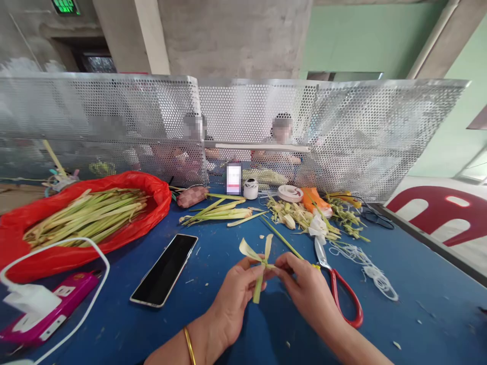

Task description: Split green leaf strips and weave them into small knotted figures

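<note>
Just above the blue table, a small piece made of pale green leaf strips (257, 288) is held between both hands. Two short cream strips stand up from its crossing, and a wider green strip hangs down. My left hand (236, 291) pinches it from the left, thumb on the crossing. From the right, my right hand (304, 284) has its fingers closed on a side strip. A long thin green stalk (282, 237) reaches toward my right hand. Red-handled scissors (335, 284) lie beside my right hand, partly hidden by it.
A black phone (165, 269) and a red bag of leaves (154, 210) are left, near a magenta power strip (72, 299). Leaf bundles (220, 213), tape (290, 193), scraps (291, 213) and white string (375, 276) lie beyond. People sit behind a perforated screen (251, 111).
</note>
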Motion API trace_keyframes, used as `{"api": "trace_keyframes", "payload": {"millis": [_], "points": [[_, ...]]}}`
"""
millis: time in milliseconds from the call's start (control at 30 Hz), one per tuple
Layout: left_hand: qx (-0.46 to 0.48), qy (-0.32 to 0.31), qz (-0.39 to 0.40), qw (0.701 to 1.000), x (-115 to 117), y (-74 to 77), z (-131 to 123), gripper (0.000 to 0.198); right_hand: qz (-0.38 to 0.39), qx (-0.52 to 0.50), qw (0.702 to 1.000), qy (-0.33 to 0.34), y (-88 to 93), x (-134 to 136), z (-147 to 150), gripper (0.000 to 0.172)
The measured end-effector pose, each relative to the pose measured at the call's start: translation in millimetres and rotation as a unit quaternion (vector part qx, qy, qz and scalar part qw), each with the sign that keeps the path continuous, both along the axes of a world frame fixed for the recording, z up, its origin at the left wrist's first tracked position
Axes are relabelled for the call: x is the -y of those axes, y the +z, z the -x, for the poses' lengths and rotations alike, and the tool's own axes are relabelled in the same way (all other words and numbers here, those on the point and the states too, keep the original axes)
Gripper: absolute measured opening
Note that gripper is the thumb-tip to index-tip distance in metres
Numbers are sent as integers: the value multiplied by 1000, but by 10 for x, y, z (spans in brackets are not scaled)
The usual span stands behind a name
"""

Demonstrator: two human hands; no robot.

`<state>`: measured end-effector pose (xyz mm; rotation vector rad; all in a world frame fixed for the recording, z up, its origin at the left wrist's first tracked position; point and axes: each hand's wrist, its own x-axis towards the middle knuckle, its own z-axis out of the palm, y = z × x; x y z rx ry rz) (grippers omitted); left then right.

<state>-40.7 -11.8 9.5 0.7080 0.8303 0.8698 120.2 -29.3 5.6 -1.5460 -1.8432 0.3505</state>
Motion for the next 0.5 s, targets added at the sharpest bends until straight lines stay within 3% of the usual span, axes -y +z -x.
{"api": "trace_keyframes", "payload": {"millis": [233,500], "points": [[-94,60,-31,993,-10,36,-40,45,-176,113,973,102,44,-15,-25,19],[-86,61,-58,993,0,40,-48,35,-207,123,967,89,10,-16,-29,19]]}}
